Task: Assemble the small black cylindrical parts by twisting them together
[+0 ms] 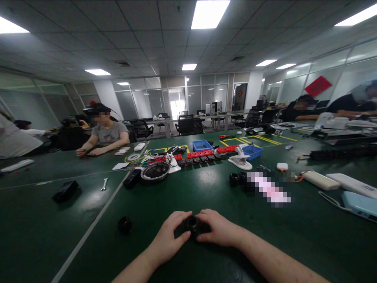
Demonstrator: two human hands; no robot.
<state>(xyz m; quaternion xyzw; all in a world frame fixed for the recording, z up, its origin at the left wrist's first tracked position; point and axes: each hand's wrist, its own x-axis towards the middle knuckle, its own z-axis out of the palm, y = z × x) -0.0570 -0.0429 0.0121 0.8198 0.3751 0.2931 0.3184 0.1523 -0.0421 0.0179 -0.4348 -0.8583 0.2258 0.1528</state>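
Observation:
Between my hands, at the near middle of the green table, stands a black ring-shaped part (192, 223) with a round hole facing up. My left hand (172, 234) has its thumb and index finger around the part's left side. From the right, my right hand (216, 228) closes its thumb and fingers on the same part. Their fingertips hide some of its sides. A similar black part (125, 225) lies to the left of my hands. Two more dark round parts, one of them the nearer black piece (234, 179), sit farther forward on the right.
Ahead lie a round metal dish (155, 171), red and black strips of blocks (200, 154), a white clamp stand (240, 158) and blue bins (202, 145). A wrench (104, 184) is at left, power banks (321, 180) at right. A person (107, 131) sits across the table.

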